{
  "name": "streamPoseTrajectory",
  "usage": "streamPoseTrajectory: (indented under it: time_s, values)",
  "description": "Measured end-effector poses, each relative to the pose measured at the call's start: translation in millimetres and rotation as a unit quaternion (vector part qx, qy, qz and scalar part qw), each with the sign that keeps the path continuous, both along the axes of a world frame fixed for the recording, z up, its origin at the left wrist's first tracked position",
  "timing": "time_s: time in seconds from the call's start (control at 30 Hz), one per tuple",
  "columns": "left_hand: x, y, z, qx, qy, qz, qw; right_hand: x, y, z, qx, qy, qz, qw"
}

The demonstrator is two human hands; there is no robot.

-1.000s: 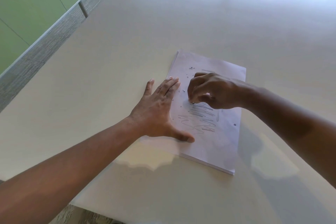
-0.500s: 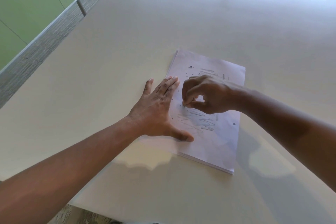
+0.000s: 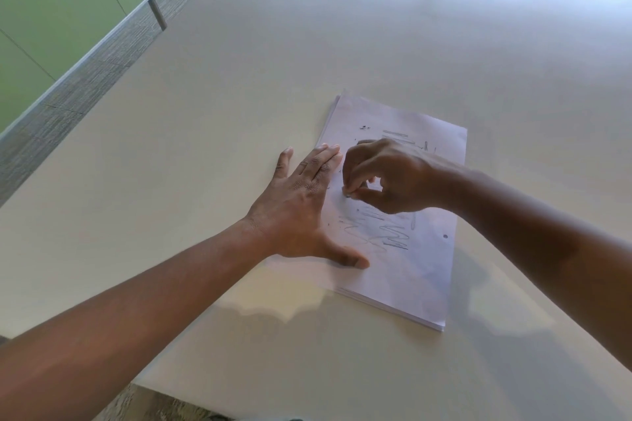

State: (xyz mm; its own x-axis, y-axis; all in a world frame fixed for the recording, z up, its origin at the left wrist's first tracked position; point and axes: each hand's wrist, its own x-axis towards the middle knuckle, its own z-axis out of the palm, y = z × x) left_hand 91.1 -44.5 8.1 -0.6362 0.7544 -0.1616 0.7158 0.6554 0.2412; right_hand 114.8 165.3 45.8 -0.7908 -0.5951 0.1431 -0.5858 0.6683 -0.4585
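Note:
A stack of white paper (image 3: pixel 424 270) lies on the pale table (image 3: pixel 239 85). Its top sheet bears grey pencil scribbles (image 3: pixel 383 232) and small dark crumbs. My left hand (image 3: pixel 301 205) lies flat with straight fingers on the stack's left edge, thumb pressing the sheet. My right hand (image 3: pixel 390 178) is curled over the middle of the sheet, and its thumb and fingers pinch a small eraser (image 3: pixel 348 195) against the paper just above the scribbles. Most of the eraser is hidden by the fingers.
The table's near edge (image 3: pixel 191 396) runs just below my left forearm. At the left, beyond the table edge, are grey carpet (image 3: pixel 78 85) and a green glass panel (image 3: pixel 51 10) with a metal post (image 3: pixel 157 14).
My right hand has slid left and slightly away from me across the sheet, uncovering more of the scribbles below it. My left hand has stayed in place on the paper.

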Motion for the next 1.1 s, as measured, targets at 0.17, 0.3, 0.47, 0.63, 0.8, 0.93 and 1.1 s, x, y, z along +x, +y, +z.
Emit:
streamPoseTrajectory:
  time_s: [0.17, 0.3, 0.47, 0.63, 0.8, 0.93, 1.1]
  values:
    - [-0.6, -0.4, 0.1, -0.006, 0.0, -0.001, 1.0, 11.8, -8.3, -1.1, -0.016, -0.037, 0.057, 0.998]
    - [0.3, -0.1, -0.4, -0.004, -0.001, -0.001, 1.0, 18.9, -7.0, 0.8, -0.003, -0.065, 0.086, 0.994]
    - [0.7, 0.6, 0.5, -0.014, 0.001, -0.003, 1.0, 9.6, -5.7, -3.2, -0.03, -0.031, 0.032, 0.999]
    - [-0.2, 0.1, -0.7, -0.012, -0.001, -0.003, 1.0, 22.8, -10.3, -3.4, -0.031, -0.064, 0.062, 0.996]
    - [-0.3, 0.6, 1.2, -0.016, 0.001, -0.002, 1.0, 12.0, -12.0, -4.7, -0.045, -0.041, 0.045, 0.997]
    - [0.8, 0.1, 2.6, -0.012, -0.004, -0.001, 1.0, 11.9, -11.6, -6.4, -0.055, -0.035, 0.035, 0.997]
    - [0.1, 0.1, 0.5, -0.012, 0.005, -0.003, 1.0, 20.4, -10.1, -5.4, -0.045, -0.089, 0.058, 0.993]
